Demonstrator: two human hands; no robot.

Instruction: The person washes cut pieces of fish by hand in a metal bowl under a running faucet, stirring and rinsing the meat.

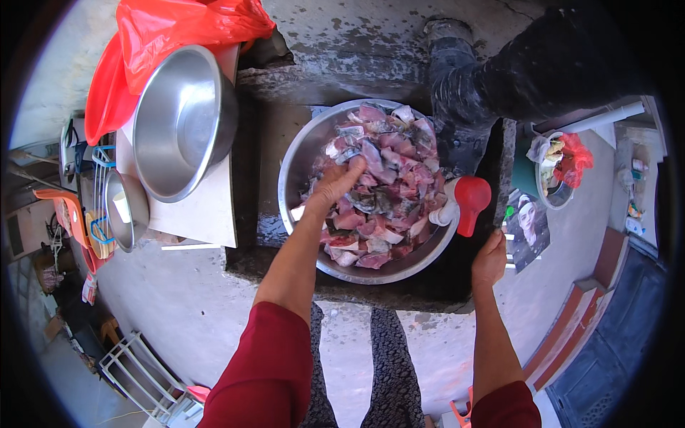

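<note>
A wide metal basin rests in a stone sink, heaped with chunks of raw fish. My left hand is at the left part of the heap, its thumb over a piece; the fingertips are hidden among the chunks, so its grip is unclear. A plastic tap with a red lever handle reaches over the basin's right side. My right hand is at the sink's right edge, to the right of the basin and below the tap; its fingers are partly hidden.
A large steel bowl stands on a board at the left, by a red plastic bag. A smaller metal bowl is beside it. A thick black pipe crosses the upper right, near a bin with scraps.
</note>
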